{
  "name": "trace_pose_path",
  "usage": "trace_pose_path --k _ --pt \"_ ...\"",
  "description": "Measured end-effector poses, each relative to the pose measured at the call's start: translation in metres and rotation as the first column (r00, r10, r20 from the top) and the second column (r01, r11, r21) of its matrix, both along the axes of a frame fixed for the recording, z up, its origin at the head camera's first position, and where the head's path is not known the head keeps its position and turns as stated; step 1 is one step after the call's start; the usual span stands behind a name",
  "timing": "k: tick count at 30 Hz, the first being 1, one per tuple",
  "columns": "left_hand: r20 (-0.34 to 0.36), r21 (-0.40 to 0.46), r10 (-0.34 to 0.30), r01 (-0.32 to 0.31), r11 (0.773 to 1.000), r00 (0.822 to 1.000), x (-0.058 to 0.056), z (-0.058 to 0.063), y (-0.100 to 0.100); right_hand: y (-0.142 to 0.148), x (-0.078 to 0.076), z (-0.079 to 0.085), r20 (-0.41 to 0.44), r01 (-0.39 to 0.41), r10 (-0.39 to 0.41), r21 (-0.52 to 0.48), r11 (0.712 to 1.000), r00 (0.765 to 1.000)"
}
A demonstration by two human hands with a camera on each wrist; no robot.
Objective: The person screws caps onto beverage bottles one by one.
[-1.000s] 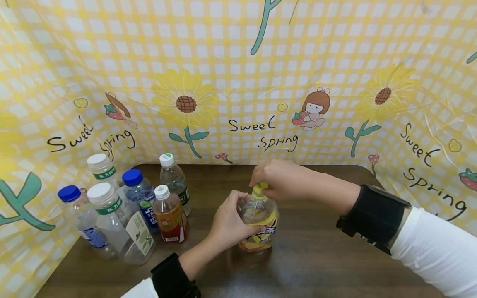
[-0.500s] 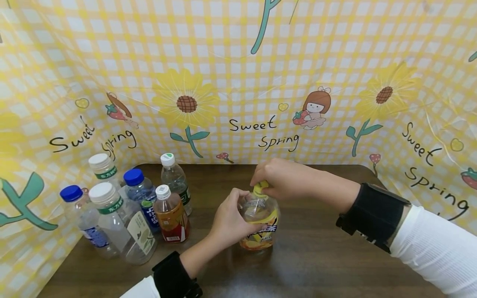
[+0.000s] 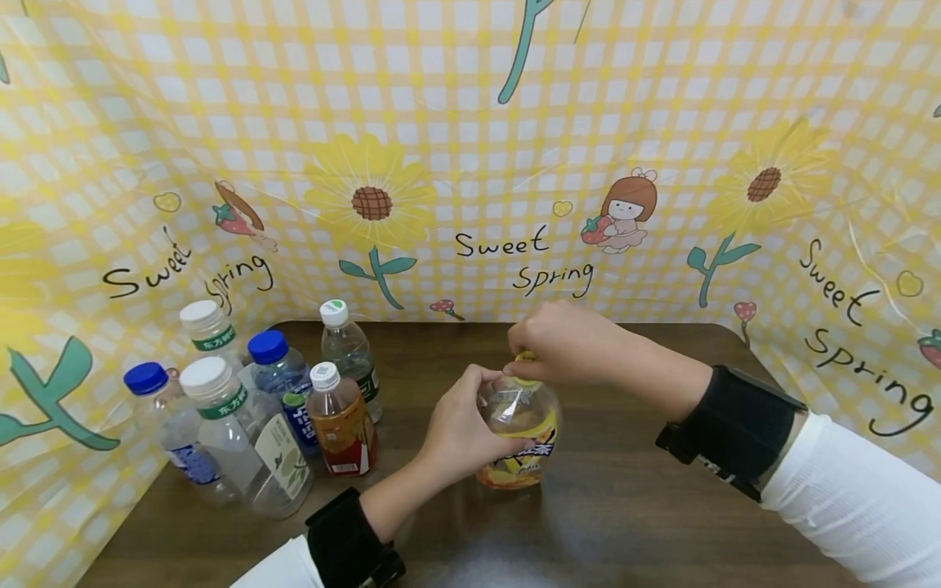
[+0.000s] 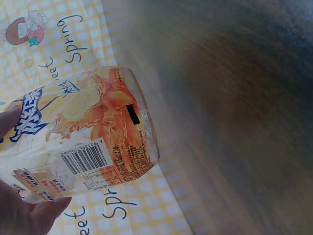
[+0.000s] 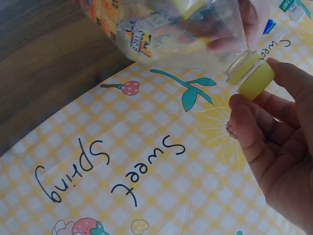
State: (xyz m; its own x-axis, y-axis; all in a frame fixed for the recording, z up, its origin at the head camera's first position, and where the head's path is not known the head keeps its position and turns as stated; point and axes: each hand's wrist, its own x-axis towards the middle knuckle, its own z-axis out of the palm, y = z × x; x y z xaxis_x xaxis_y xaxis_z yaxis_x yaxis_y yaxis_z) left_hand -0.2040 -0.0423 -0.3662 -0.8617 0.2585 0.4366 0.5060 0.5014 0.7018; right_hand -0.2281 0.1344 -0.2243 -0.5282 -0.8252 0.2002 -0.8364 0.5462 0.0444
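A clear plastic tea bottle [image 3: 515,469] with a yellow and orange label stands upright at the middle of the dark table in the head view. My left hand [image 3: 457,429] grips its side, thumb across the label. The left wrist view shows the label's barcode side and the bottle's base [image 4: 149,132]. Over the bottle's top, my right hand [image 3: 569,339] pinches the yellow cap [image 5: 257,81] between thumb and fingers. In the right wrist view the cap sits at the mouth end of the neck [image 5: 238,66], with a yellow ring below it. From the head, the right hand hides most of the cap.
Several bottles stand grouped at the left: two with blue caps [image 3: 145,378] [image 3: 268,347], others with white caps, among them a brown-labelled bottle [image 3: 343,429]. The wooden table [image 3: 662,506] meets a yellow checked cloth [image 3: 441,98] at the back and sides.
My right hand has turned and risen slightly over the cap, covering more of it. The left hand keeps its grip on the bottle. The head view has shifted a little.
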Motion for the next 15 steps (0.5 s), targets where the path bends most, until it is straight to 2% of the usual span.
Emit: trace_pose_path --k 2,4,9,11,15 --pt "0.002 0.003 -0.006 0.006 1.000 1.000 0.000 0.000 0.000 0.000 0.001 0.002 -0.005 0.004 -0.004 0.008 1.000 1.000" --pt "0.005 0.001 -0.010 0.010 1.000 1.000 0.000 0.000 0.000 0.002 0.001 0.004 0.026 -0.017 0.017 -0.001 1.000 1.000" --pt "-0.002 -0.003 -0.017 0.017 1.000 1.000 0.001 -0.003 0.000 0.007 0.000 0.012 0.154 -0.134 0.137 -0.030 0.990 0.978" --pt "-0.001 0.003 -0.021 0.021 1.000 1.000 0.001 -0.003 0.000 0.008 -0.001 0.012 0.174 -0.172 0.173 -0.020 0.985 0.970" --pt "0.000 0.016 -0.029 0.029 0.999 1.000 0.002 -0.003 0.001 0.008 -0.001 0.011 0.196 -0.173 0.170 -0.002 0.985 0.966"
